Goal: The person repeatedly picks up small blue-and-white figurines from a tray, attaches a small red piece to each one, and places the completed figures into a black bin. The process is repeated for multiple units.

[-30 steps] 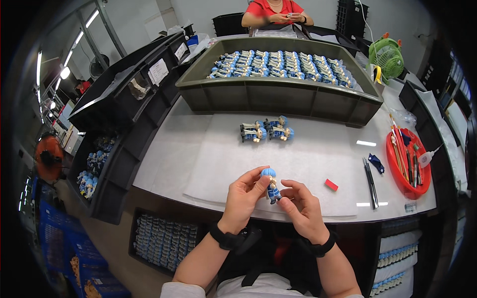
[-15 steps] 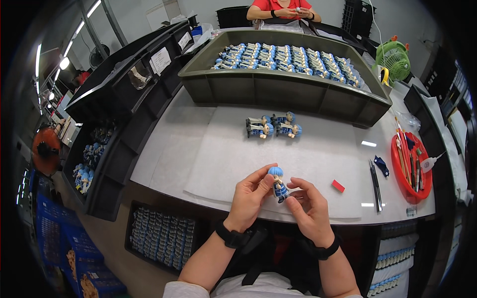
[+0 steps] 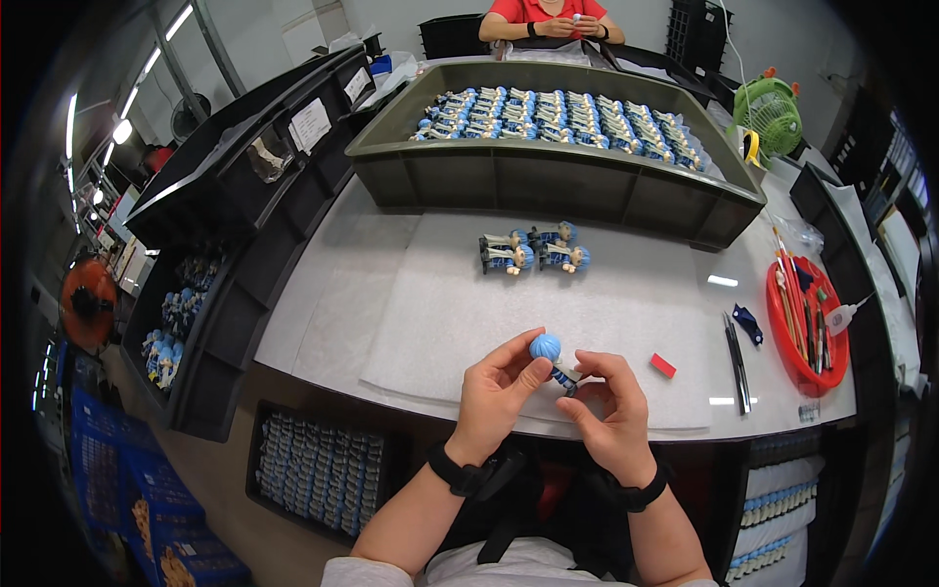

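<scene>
A small blue-haired figurine is held over the front of the white worktable, its round head up and tilted to the left. My left hand is closed on it, thumb and fingers pinching it at the head and upper body. At the lower end, the fingers of my right hand curl around the striped body and feet, index finger above and thumb below. The figurine's face is turned out of sight. Farther out on the table, several matching figurines lie in a small cluster.
A large grey-green tray of figurines spans the back. A red block, black pens and a red basket of brushes lie right. Black bins stand left. Across the table sits a person in a red shirt.
The figurine has been turned in my hands: its face and front showed before, and now the back of its head shows. Its feet have swung to the right.
</scene>
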Available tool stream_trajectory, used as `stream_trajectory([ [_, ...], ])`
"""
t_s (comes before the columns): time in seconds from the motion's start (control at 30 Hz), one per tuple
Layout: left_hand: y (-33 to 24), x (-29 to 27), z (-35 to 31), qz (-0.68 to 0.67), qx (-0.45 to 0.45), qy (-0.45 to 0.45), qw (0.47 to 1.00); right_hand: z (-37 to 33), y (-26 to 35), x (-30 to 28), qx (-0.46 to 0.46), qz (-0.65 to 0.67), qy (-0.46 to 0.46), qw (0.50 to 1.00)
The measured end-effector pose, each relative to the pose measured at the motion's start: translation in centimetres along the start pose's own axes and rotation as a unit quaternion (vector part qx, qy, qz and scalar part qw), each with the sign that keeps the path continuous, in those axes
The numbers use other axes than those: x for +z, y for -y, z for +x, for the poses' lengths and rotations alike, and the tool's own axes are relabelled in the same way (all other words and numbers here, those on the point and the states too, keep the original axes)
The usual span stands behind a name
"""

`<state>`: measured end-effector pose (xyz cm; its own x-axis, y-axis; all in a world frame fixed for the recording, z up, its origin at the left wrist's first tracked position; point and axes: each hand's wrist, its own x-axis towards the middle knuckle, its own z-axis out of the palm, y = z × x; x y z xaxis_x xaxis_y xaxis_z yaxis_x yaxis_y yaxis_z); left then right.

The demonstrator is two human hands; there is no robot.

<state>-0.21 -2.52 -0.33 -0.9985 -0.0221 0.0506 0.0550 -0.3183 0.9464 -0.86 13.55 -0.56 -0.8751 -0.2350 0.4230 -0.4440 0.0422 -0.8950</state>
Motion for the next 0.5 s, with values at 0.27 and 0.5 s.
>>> stream_trajectory([
  [0.27,-0.07,-0.53,0.18,-0.091,-0.012,0.030,0.995,-0.11,0.09,0.33,0.033,0.007,-0.036,0.999],
  [0.5,-0.23,-0.25,0.09,-0.093,-0.016,0.019,0.995,-0.26,-0.14,0.43,0.044,0.029,-0.031,0.998],
])
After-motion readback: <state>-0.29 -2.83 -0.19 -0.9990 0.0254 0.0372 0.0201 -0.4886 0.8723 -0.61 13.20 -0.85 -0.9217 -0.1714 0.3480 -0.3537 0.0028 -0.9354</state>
